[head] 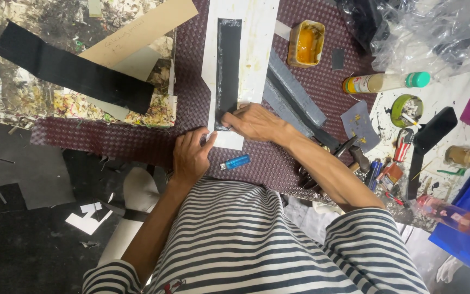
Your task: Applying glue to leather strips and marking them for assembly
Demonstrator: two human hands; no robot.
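Your work centres on the black strip, a long, dull, narrow rectangle lying lengthwise on a white backing sheet in the middle of the table, running from near you to the far edge. Most of its length already lies flat and straight on the sheet; only the near end is under your fingers, so what remains seems to be that last bit of the strip.

Your right hand rests on the near end, fingertips pinched narrow against the strip's corner. Your left hand sits just beside it, fingers curled and pressing the near left edge of the white sheet flat, holding nothing else.

Beneath the sheet is a maroon woven mat with a ribbed, basket-like texture. Just near your hands lies a small blue lighter. To the right of the sheet, two grey flat bars lie at an angle, and beyond them stands an open tin of orange paste. At far left, another black strip crosses a tan cardboard piece on a paint-splattered block. At right stands a pale bottle with a green cap.
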